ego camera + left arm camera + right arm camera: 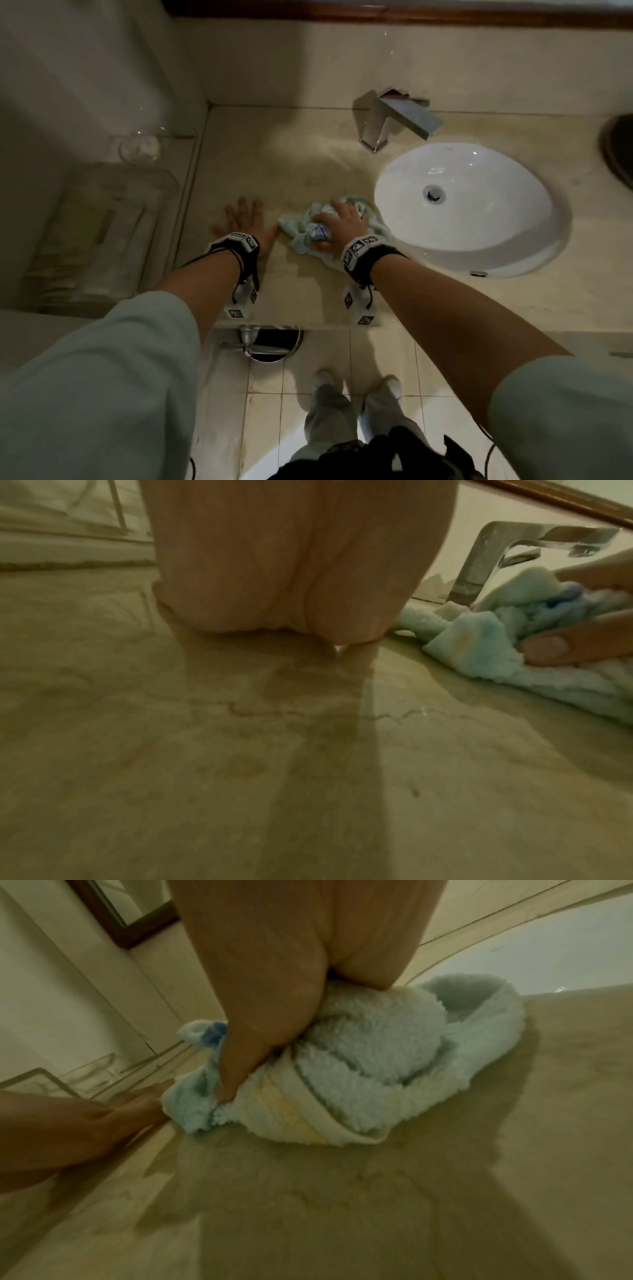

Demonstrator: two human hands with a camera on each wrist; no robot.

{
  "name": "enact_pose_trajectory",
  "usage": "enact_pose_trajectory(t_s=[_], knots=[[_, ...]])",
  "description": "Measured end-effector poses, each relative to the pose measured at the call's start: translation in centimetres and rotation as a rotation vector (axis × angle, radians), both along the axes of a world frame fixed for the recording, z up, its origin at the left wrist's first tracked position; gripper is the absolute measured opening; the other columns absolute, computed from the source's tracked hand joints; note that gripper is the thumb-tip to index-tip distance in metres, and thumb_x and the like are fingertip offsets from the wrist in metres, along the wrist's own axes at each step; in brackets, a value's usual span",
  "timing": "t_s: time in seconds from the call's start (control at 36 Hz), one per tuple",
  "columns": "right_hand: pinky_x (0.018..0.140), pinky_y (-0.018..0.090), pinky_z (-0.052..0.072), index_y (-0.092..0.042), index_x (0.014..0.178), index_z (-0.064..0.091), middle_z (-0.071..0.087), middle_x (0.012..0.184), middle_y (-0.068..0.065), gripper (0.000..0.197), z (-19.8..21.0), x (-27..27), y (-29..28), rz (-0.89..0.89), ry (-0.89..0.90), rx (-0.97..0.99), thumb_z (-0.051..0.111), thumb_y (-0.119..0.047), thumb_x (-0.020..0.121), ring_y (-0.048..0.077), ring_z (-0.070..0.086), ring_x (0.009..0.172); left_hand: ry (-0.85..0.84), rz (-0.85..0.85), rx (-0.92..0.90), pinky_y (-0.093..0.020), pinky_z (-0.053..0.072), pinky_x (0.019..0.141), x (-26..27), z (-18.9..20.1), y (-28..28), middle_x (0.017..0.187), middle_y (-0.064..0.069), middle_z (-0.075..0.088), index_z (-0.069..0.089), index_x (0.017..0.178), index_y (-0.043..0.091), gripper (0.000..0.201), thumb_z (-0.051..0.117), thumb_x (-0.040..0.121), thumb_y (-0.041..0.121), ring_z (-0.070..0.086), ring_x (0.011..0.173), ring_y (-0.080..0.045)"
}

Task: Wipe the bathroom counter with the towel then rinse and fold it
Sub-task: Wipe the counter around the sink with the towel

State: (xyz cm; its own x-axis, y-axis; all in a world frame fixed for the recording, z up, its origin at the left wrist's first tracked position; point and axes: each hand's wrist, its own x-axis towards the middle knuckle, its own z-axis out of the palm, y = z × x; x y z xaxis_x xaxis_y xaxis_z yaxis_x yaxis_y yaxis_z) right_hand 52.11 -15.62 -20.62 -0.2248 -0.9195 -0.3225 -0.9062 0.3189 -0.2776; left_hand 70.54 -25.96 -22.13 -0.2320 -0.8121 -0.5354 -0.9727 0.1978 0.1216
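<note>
A pale blue-green fluffy towel [298, 236] [377, 1056] lies bunched on the beige marble counter [301, 164], just left of the white oval sink [513, 253]. My right hand [342, 222] sits on top of it, thumb [565, 647] and fingers curled into the folds, gripping it against the stone. My left hand [243, 219] lies flat and spread on the counter to the towel's left, holding nothing; its palm [291, 561] fills the left wrist view. A chrome faucet [394, 123] stands behind the sink.
A clear acrylic organiser [102, 222] and a small glass dish [140, 147] sit on the lower ledge at the left. A dark round object [616, 147] shows at the right edge. A bin [274, 346] stands on the tiled floor below the counter's front edge.
</note>
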Motion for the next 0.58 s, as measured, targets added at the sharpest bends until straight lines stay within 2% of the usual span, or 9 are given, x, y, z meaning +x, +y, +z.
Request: enact_pose_trajectory(t_s=[0.14,0.22,0.31,0.36,0.44,0.5,0.53,0.58], knots=[[0.114,0.06,0.01,-0.043,0.137,0.041,0.011,0.158,0.002,0.067,0.6,-0.3,2.4,0.031,-0.012,0.026,0.065,-0.059,0.077,0.033,0.009,0.146,0.048,0.023,0.021,-0.061,0.0,0.114,-0.1,-1.7,-0.2,0.156,0.0,-0.026,-0.017,0.148,0.034,0.078,0.026,0.092,0.066,-0.02,0.144,-0.032],[0.114,0.06,0.008,-0.042,0.138,0.041,0.011,0.158,0.001,0.067,0.7,-0.4,3.5,0.035,-0.011,0.033,0.066,-0.058,0.078,0.032,0.008,0.146,0.067,0.046,0.028,-0.056,-0.002,0.116,0.6,-3.2,-0.4,0.156,-0.001,-0.025,-0.018,0.148,0.035,0.074,0.021,0.093,0.065,-0.02,0.144,-0.032],[0.114,0.06,0.008,-0.042,0.138,0.041,0.012,0.158,0.001,0.066,0.8,-0.8,5.0,0.048,-0.006,0.033,0.065,-0.058,0.078,0.032,0.008,0.146,0.058,0.086,0.044,-0.055,-0.003,0.116,1.1,-4.3,-0.2,0.155,-0.002,-0.029,-0.027,0.143,0.038,0.073,0.012,0.09,0.07,-0.022,0.144,-0.03],[0.114,0.06,0.007,-0.042,0.138,0.041,0.011,0.158,0.0,0.067,0.8,-1.2,6.1,0.06,-0.007,0.034,0.065,-0.059,0.078,0.032,0.008,0.146,0.049,0.126,0.045,-0.054,-0.002,0.117,1.3,-4.8,0.2,0.155,-0.004,-0.028,-0.033,0.139,0.04,0.074,0.011,0.087,0.07,-0.017,0.145,-0.032],[0.114,0.06,0.006,-0.043,0.138,0.041,0.012,0.159,-0.001,0.067,0.7,-1.6,8.2,0.076,-0.001,0.025,0.065,-0.061,0.077,0.032,0.008,0.146,-0.007,0.102,0.047,-0.055,0.007,0.116,1.4,-5.3,1.3,0.158,-0.006,-0.019,-0.013,0.15,0.031,0.081,0.033,0.092,0.063,-0.004,0.146,-0.034],[0.115,0.06,0.006,-0.043,0.137,0.042,0.013,0.159,-0.001,0.067,0.5,-1.9,9.6,0.087,0.005,0.016,0.064,-0.062,0.077,0.032,0.009,0.146,-0.082,0.036,0.067,-0.057,0.003,0.116,1.2,-5.6,2.1,0.156,-0.002,-0.027,-0.02,0.147,0.034,0.087,0.041,0.091,0.06,-0.015,0.145,-0.033],[0.114,0.061,0.005,-0.043,0.137,0.042,0.013,0.158,-0.001,0.067,0.3,-2.0,10.4,0.099,0.01,0.014,0.064,-0.062,0.077,0.032,0.009,0.146,-0.116,-0.007,0.085,-0.059,-0.001,0.115,1.4,-6.6,2.2,0.154,-0.003,-0.03,-0.022,0.146,0.036,0.088,0.041,0.09,0.061,-0.021,0.143,-0.035],[0.114,0.061,0.006,-0.044,0.135,0.043,0.014,0.158,-0.001,0.065,0.1,-2.3,11.7,0.127,0.021,0.009,0.064,-0.063,0.076,0.032,0.009,0.146,-0.165,-0.117,0.077,-0.065,0.0,0.111,1.9,-9.4,2.5,0.152,-0.007,-0.035,-0.024,0.143,0.042,0.084,0.036,0.089,0.065,-0.027,0.137,-0.046]])
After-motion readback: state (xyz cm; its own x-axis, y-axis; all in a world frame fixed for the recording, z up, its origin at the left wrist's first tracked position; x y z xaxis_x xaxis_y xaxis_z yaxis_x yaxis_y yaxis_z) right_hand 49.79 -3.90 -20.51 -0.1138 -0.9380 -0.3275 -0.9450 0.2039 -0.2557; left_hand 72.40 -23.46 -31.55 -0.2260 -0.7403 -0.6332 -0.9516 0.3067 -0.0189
